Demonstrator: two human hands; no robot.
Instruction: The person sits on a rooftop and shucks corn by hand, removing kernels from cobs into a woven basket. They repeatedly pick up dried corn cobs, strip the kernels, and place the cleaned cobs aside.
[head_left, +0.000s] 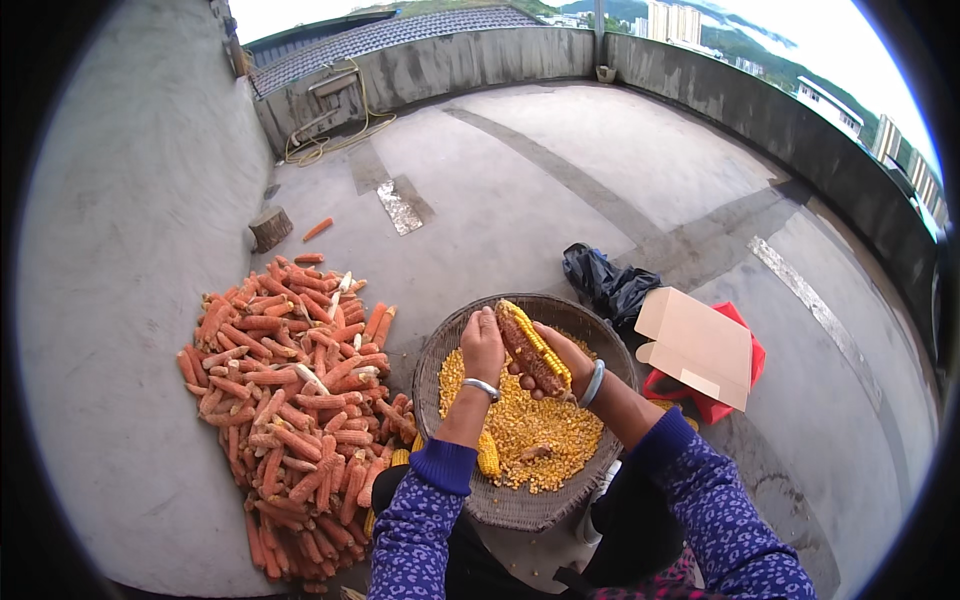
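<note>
A partly shelled ear of corn (534, 349) is tilted over a round woven basket (517, 514). Yellow kernels still line its right side, while the rest shows bare reddish cob. My right hand (568, 358) grips it from the right, with fingertips wrapped underneath. Against its upper left side, my left hand (482, 346) is curled, thumb at the cob; whether loose kernels are inside that hand is hidden. Loose corn kernels (551, 427) cover the basket's bottom. Another yellow ear (488, 454) lies among them near my left wrist, with a small brown scrap (535, 451) further right.
A large heap of shelled cobs (300, 397) lies left, beside the wall (142, 300). Beyond it stands a wood block (271, 228). At right are a black plastic bag (611, 281) and cardboard (701, 349) over a red bag (757, 352). A hose (330, 150) lies farther back.
</note>
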